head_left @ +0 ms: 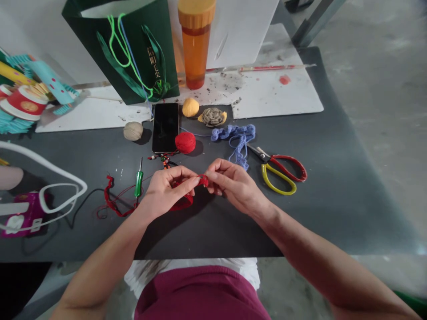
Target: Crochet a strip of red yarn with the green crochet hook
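So, what do the hands have?

Just one red cord (202,181). The left hand (163,192) and the right hand (235,186) both hold it, up above the dark table top (213,235). A loop of the cord droops down under the left hand.

And the fingers?

The left fingers (187,183) are pressed together on the cord. The right fingers (213,174) pinch it too. The two hands are very near each other.

What is close to them?

By the left hand, a green-handled screwdriver (138,183) lies next to a messy bit of red thread (113,200). By the right hand are scissors (278,173) with red and yellow handles and a blue crochet strip (237,142).

Anything just ahead?

Yes! A red yarn ball (185,142) sits beside a black phone (166,127), and a string of beads (163,160) lies just below them.
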{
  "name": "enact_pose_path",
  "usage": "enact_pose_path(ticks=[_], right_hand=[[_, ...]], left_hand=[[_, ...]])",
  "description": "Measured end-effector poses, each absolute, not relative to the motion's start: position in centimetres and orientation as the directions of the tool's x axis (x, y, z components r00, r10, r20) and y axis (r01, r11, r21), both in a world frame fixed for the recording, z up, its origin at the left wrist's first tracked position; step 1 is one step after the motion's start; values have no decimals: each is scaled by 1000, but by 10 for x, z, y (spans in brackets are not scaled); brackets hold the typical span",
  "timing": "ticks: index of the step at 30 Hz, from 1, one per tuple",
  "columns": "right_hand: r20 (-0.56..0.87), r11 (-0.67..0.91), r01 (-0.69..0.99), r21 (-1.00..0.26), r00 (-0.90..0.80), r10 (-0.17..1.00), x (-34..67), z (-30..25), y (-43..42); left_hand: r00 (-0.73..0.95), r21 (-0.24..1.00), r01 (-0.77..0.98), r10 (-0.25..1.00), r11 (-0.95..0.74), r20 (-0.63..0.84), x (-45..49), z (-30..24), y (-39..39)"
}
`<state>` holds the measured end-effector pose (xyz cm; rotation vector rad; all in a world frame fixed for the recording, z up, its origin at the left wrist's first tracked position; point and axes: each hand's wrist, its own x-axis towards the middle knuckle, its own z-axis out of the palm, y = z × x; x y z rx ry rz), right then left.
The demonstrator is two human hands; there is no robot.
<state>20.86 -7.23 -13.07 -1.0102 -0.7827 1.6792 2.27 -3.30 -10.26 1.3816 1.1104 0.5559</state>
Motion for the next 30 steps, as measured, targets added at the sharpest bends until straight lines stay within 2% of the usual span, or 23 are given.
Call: enact_pose_path(ticks=[5,11,20,27,30], right_hand=[[-254,-303,-449,-841,-168,953,211,-131,-70],[-176,-182,-409,-894,-52,983,216,-134,-69],[-142,-188,-393,-900,-143,979,216,-131,-75],[-99,-123,-360,-925,-84,992,216,-133,-74],[-101,-126,-352,-928,-90,991,216,-134,-74]], left_hand=[[423,939,316,866,135,-266,21,-104,-33],[478,914,385,820,127,-315,17,-100,-29],[462,918,369,828,145,-317,17,-103,-32],[508,896,403,769,186,-389,19,-97,-29],[535,913,372,766,166,-357,19,-95,-29]])
